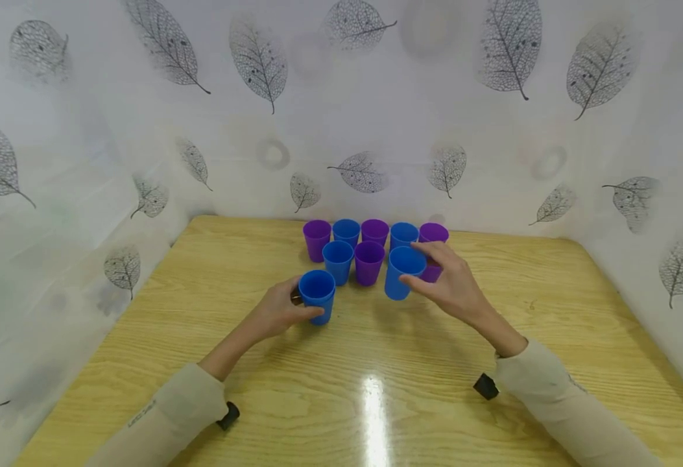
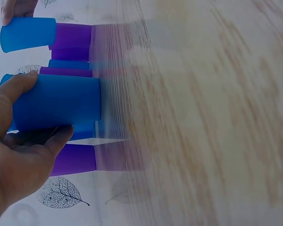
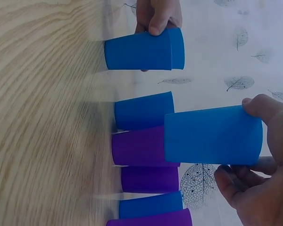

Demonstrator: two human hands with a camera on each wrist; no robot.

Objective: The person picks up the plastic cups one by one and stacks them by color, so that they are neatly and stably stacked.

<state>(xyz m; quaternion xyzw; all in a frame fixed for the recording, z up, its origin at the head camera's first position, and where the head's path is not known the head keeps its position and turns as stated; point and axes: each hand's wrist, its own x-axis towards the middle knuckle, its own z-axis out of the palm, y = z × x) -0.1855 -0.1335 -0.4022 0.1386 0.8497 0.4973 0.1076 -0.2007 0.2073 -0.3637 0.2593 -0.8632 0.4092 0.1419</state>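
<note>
My left hand (image 1: 278, 307) grips a small stack of blue cups (image 1: 318, 305), one nested in another, low over or on the table. Two rims show on that stack in the right wrist view, where the left hand (image 3: 159, 16) reaches from the top. My right hand (image 1: 455, 283) pinches a single blue cup (image 1: 398, 285) between thumb and fingers, and the right wrist view shows this blue cup (image 3: 212, 136) raised off the table. Behind it stand a blue cup (image 1: 338, 264) and a purple cup (image 1: 368, 266). Another purple cup (image 1: 431, 272) is partly hidden by the right hand.
At the back, a row of cups alternates purple (image 1: 316, 241) and blue (image 1: 346, 230) near the wall. Pale sheeting with a leaf print (image 1: 359, 172) encloses the wooden table (image 1: 294, 402) at the back and sides. Black pieces (image 1: 486, 386) are by both cuffs.
</note>
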